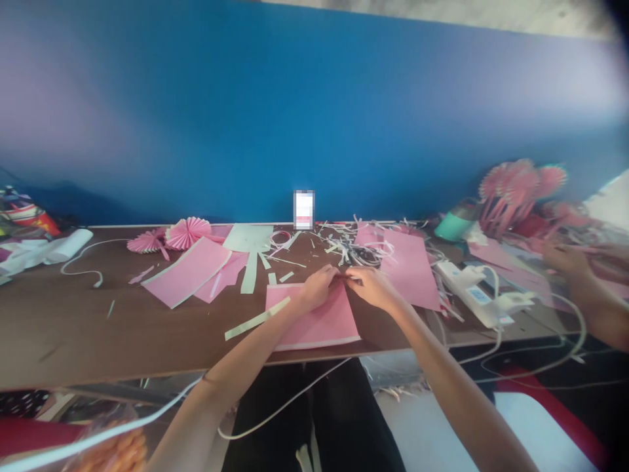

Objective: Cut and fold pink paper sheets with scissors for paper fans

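Note:
A pink paper sheet [319, 321] with a pale strip along its near edge lies at the front of the brown table. My left hand [319, 288] rests over its far part, fingers closed in a pinch at the far right corner. Close beside it, my right hand [368, 286] pinches at the same corner, its fingertips almost meeting the left ones. The fingers partly hide the held corner, and any finer detail between them is too small to make out. A pale paper strip [258, 319] reaches from the sheet's left side beneath my left forearm.
Pink sheets [189, 272] and pleated pink paper fans [188, 233] lie to the left. Paper scraps [344, 249] are scattered at the back. Another pink sheet [410, 269] and a white power strip [469, 292] with cables are at right, near another person's hand [567, 262].

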The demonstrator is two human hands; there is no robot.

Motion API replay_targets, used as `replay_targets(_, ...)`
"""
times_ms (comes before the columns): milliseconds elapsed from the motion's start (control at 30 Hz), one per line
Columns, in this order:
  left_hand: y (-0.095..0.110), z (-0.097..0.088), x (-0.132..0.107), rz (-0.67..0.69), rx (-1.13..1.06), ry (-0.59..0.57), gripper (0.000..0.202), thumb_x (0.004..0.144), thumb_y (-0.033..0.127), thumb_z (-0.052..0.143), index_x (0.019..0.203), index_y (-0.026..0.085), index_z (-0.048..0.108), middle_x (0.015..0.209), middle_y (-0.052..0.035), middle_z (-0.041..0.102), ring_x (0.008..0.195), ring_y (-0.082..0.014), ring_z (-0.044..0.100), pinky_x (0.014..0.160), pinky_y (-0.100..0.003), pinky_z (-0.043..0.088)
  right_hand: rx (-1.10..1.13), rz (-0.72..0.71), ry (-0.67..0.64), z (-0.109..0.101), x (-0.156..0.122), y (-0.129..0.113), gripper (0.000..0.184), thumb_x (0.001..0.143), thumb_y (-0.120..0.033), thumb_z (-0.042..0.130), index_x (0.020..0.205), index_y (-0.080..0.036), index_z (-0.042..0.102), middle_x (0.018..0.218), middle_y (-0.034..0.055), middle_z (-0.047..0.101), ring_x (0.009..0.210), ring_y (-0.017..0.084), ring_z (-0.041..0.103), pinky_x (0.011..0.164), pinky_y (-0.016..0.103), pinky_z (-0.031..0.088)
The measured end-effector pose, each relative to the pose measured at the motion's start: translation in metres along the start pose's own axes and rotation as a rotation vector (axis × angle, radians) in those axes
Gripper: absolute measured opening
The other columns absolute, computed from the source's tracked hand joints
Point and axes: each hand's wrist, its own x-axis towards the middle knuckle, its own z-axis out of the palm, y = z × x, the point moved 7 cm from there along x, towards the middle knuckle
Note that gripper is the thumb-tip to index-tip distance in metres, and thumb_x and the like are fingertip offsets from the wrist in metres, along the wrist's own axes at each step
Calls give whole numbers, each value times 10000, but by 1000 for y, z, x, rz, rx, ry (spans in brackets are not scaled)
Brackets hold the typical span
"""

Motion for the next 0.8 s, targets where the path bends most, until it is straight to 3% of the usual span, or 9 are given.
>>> replay_targets(167,-4,-4,3,-13,-57,-3,170,886,276,462,882,179,601,860,-45,575,745,-149,542,681,-256,409,-23,65,89,8,1,4,125,777,-208,566,846,-252,660,822,-8,692,753,159,617,628,234,377)
replay_targets(433,-17,-10,5,-44,-439,-16,277,881,365,465,859,147,636,837,-42,627,759,-140,549,685,-241,408,-109,-43,321,16,-4,-9,161,808,-146,507,815,-220,650,778,6,679,702,136,597,625,228,353)
replay_targets(633,-32,2,7,-101,-566,-62,257,839,358,527,792,126,627,750,-28,608,723,-134,531,694,-242,411,-208,-190,327,23,-7,-18,169,828,-125,495,770,-205,632,725,6,651,684,130,568,629,236,340)
replay_targets(800,-26,-1,6,-88,-631,-107,239,838,351,523,770,137,604,756,-18,600,728,-131,523,715,-242,403,-245,-231,310,24,-10,-20,229,874,-144,438,815,-208,650,720,19,630,678,134,553,653,249,357)
